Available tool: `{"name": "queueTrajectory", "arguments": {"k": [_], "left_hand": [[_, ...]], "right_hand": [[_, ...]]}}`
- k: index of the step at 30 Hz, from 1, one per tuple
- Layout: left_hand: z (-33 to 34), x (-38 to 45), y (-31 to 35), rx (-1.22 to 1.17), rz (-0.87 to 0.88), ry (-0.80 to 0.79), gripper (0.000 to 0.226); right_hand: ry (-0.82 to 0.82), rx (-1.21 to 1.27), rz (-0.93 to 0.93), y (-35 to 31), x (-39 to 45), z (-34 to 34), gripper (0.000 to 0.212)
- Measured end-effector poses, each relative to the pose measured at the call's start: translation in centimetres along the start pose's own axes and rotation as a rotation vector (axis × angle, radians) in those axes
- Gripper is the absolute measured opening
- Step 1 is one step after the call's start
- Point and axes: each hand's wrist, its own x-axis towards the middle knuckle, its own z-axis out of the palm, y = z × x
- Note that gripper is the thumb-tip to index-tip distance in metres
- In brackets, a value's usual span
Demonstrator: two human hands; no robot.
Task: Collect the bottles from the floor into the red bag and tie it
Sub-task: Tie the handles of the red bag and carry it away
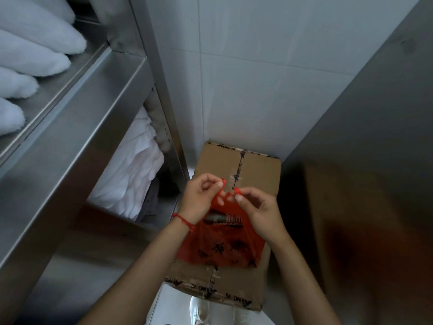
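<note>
Both our hands pinch the red bag (220,245) at its handles, left hand (199,198) and right hand (260,212) with fingertips curled on the plastic, bag resting on the cardboard box (255,174), a dark bottle (222,219) inside, toward twelve o'clock.

The bag (222,245) rests on the cardboard box (255,174), which stands against the wall (257,78). A bottle (222,218) lies inside the bag. Shelves (77,102) holding folded linen (131,170) stand left of the box.
</note>
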Motion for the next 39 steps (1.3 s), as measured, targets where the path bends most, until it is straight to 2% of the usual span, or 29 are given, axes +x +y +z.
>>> {"name": "queueTrajectory", "arguments": {"k": [2, 6, 11, 13, 15, 19, 21, 23, 26, 29, 32, 35, 39], "left_hand": [[0.8, 0.0, -0.6, 0.025, -0.019, -0.025, 0.024], [1.5, 0.0, -1.8, 0.013, -0.086, -0.095, 0.026], [0.7, -0.2, -2.8, -0.129, -0.182, -0.185, 0.033], [0.4, -0.4, -2.8, -0.151, -0.179, -0.225, 0.022], [0.6, -0.4, -2.7, -0.116, -0.176, -0.196, 0.016], [1.0, 0.0, -2.8, -0.085, -0.207, -0.065, 0.021], [0.9, 0.1, -2.6, -0.091, -0.225, -0.068, 0.016], [0.7, 0.2, -2.5, -0.1, -0.228, -0.095, 0.013], [0.4, 0.3, -2.5, -0.119, -0.247, -0.115, 0.017], [0.3, 0.3, -2.6, -0.14, -0.276, -0.114, 0.015], [0.0, 0.3, -2.7, -0.123, -0.276, -0.067, 0.013], [-0.8, 0.4, -2.8, -0.089, -0.295, 0.033, 0.014], [-1.3, 0.4, -2.4, -0.199, -0.427, 0.071, 0.013]], "right_hand": [[-0.031, 0.002, -0.021, 0.4, -0.1, 0.4, 0.028], [-0.056, 0.028, 0.001, 1.0, -0.1, 0.4, 0.015], [-0.038, -0.026, 0.058, 1.5, 0.4, 0.1, 0.022], [-0.044, -0.034, 0.066, 1.7, 0.6, 0.0, 0.021], [-0.049, -0.026, 0.079, 1.8, 0.8, 0.0, 0.019], [-0.051, -0.103, 0.133, 2.0, 1.2, -0.1, 0.017], [-0.071, -0.097, 0.133, 2.1, 1.4, -0.6, 0.027], [-0.089, -0.005, 0.147, 1.9, 1.5, -0.9, 0.028], [-0.01, 0.004, 0.159, 2.2, 1.7, -0.6, 0.019], [0.053, -0.026, 0.168, 3.0, 2.0, 0.1, 0.027], [0.123, -0.092, 0.11, 3.4, 1.9, 0.5, 0.026], [0.244, -0.245, -0.039, 3.7, 1.2, 0.6, 0.016], [0.203, -0.37, -0.227, 4.0, 0.0, 1.3, 0.007]]}}
